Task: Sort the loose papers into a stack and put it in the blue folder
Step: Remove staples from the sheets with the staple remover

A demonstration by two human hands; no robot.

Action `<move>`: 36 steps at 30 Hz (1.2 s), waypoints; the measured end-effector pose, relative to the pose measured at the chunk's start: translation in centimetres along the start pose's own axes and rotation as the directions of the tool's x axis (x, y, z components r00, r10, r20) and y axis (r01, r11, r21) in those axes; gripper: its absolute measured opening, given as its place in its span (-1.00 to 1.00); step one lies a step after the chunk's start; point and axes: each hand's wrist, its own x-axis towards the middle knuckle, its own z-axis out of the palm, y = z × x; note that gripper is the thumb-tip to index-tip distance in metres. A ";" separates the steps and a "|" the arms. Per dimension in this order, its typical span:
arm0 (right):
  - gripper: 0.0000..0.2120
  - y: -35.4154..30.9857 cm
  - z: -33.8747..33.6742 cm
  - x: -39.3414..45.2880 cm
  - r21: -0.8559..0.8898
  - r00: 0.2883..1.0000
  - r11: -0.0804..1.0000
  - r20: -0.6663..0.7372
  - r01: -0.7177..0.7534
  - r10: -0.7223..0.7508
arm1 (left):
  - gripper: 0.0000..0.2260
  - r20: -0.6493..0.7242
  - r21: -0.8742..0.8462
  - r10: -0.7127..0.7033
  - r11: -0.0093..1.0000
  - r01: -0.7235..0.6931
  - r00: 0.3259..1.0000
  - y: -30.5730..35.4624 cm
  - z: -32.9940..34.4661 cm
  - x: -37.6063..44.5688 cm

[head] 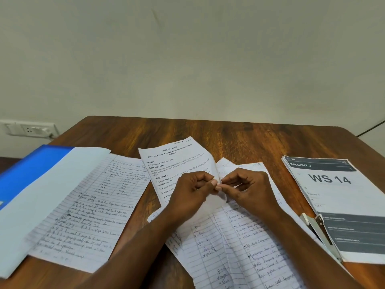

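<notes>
A printed task sheet (pixel 175 161) is lifted off the desk at the middle, its right edge curled up. My left hand (pixel 191 192) and my right hand (pixel 248 188) both pinch that curled edge, fingertips nearly meeting. Under my hands lie several handwritten lined sheets (pixel 235 243), crumpled and overlapping. Another handwritten lined sheet (pixel 89 207) lies to the left, on top of a blank white sheet (pixel 39 197). The blue folder (pixel 31 165) lies flat at the far left, partly under those papers.
A printed stack headed "WS 14" (pixel 341 195) lies at the right, with a metal stapler (pixel 318 228) resting on its lower left edge. The wooden desk (pixel 229 134) ends at a plain wall. A wall socket (pixel 29 129) sits at the left.
</notes>
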 end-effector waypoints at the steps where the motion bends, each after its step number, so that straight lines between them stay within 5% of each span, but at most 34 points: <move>1: -0.76 0.0 0.0 0.0 0.019 1.000 1.000 -0.004 -0.017 0.017 | -0.84 -0.002 0.002 -0.005 1.000 0.005 1.000 0.0 0.0 0.0; 11: -0.97 0.6 0.2 0.0 0.049 0.994 0.994 -0.044 -0.101 0.103 | -0.85 -0.009 0.025 0.010 1.000 -0.010 1.000 0.1 0.1 -0.1; 18: -0.93 0.4 0.1 0.1 0.020 0.995 0.996 -0.041 -0.090 0.091 | -0.85 -0.019 0.032 -0.008 0.999 0.009 1.000 0.1 0.1 -0.1; 25: -0.88 0.2 -0.2 0.2 -0.077 0.993 0.990 0.034 0.118 -0.115 | -0.82 -0.021 0.002 -0.015 1.000 0.015 1.000 0.2 0.0 -0.1; 36: -0.74 0.1 0.0 -0.2 -0.044 1.000 0.999 -0.001 0.014 -0.014 | -0.84 -0.007 0.017 0.008 1.000 -0.008 1.000 0.0 0.0 0.0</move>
